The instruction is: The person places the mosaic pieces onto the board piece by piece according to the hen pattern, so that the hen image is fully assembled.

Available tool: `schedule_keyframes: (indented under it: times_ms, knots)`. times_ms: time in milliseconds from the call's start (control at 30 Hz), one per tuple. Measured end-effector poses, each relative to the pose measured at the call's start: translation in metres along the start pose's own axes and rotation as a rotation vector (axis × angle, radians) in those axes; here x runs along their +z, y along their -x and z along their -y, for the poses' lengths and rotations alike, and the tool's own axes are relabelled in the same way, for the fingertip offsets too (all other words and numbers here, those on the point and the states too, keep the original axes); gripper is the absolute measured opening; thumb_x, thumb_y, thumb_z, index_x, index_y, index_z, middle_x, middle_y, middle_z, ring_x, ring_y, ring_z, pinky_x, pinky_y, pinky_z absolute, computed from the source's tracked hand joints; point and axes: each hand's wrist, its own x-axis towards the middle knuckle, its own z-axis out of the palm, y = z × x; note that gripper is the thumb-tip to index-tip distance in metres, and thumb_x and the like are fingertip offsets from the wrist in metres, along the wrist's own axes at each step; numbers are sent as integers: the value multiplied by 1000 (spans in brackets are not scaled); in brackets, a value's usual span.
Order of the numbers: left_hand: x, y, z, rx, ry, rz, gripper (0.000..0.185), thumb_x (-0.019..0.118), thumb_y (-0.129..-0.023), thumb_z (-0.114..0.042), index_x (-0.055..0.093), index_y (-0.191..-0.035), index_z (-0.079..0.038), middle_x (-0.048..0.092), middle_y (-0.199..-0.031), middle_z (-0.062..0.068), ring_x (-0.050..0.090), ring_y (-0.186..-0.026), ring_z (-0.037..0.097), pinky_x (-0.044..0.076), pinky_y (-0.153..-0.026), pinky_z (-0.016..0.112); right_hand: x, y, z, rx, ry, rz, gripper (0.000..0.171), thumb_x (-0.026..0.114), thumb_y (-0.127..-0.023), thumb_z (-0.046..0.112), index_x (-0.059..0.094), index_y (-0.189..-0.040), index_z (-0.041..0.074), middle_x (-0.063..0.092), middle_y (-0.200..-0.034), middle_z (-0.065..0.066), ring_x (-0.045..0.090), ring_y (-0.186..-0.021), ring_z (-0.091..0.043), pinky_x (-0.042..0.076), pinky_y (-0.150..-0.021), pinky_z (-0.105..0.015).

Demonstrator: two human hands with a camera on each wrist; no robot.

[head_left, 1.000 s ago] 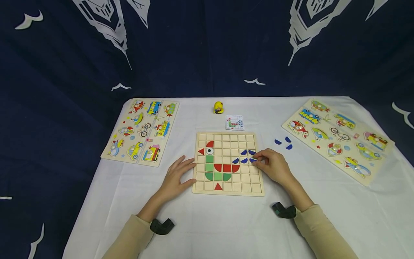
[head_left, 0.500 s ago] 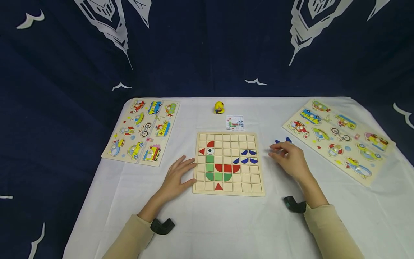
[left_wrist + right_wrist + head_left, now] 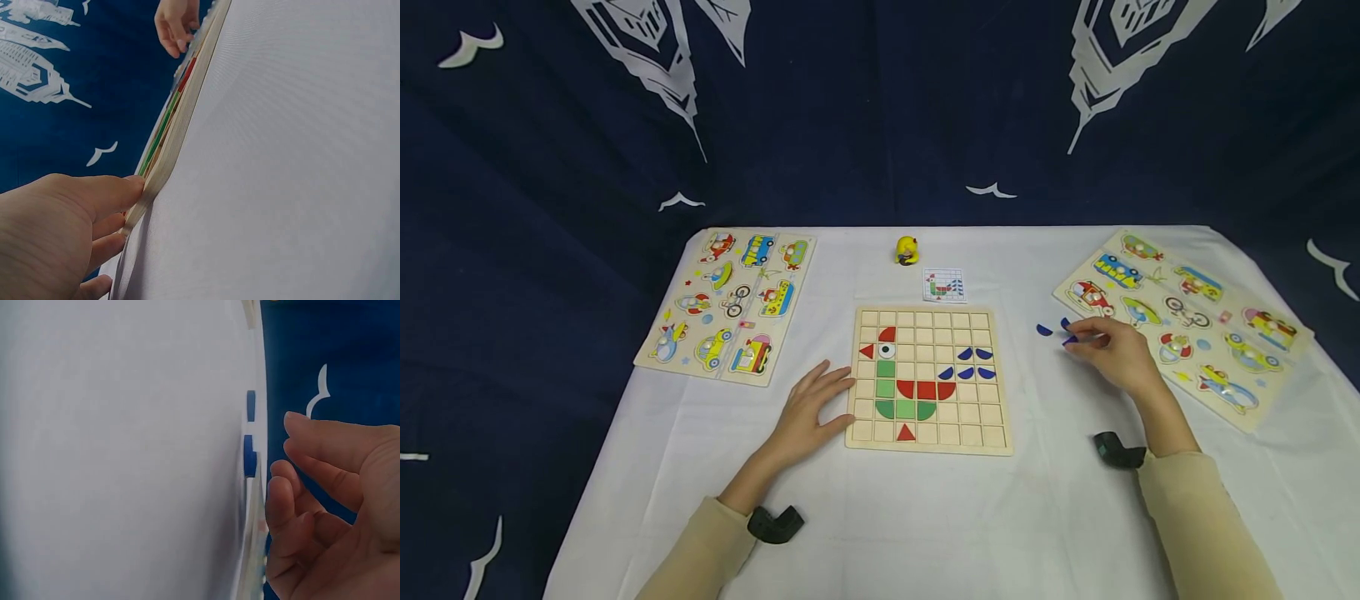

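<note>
Lying loose on the white desk [image 3: 985, 517], three blue pieces [image 3: 1045, 330] sit between the grid board [image 3: 929, 442] and the right-hand vehicle puzzle [image 3: 1262, 408]. The right hand [image 3: 1116, 350], fingers loosely curled, reaches the nearest one; a grip cannot be told. The left hand [image 3: 808, 408] rests flat, fingers straight, touching the board's left edge.

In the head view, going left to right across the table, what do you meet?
Left vehicle puzzle board → left hand → wooden grid board → loose blue pieces → right hand → right vehicle puzzle board.
</note>
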Motion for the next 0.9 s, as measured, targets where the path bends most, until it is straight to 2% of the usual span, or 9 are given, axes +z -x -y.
schedule_keyframes:
  times_ms: [200, 600, 900]
  knots:
    - [0, 0, 0, 6, -1, -2, 54, 76, -83, -16, 59, -133, -7, 50, -148, 7, 23, -148, 33, 16, -116, 61, 4, -6, -9, 23, 3, 43, 28, 72, -87, 11, 68, -113, 1, 68, -105, -22, 53, -78, -15, 43, -61, -19]
    - [0, 0, 0, 5, -7, 1, 54, 76, -83, -16, 60, -132, -7, 50, -148, 8, 23, -148, 33, 16, -117, 60, 6, -11, -18, 30, 49, 33, 26, 72, -86, 11, 69, -110, 0, 65, -98, -19, 49, -76, -18, 39, -61, -23]
    - [0, 0, 0, 0, -5, 5, 54, 76, -83, -17, 59, -133, -7, 49, -148, 7, 23, -148, 32, 15, -116, 60, 6, -10, -20, 9, 53, 30, 17, 72, -88, 12, 68, -97, -2, 65, -85, -12, 50, -69, -9, 40, -57, -18]
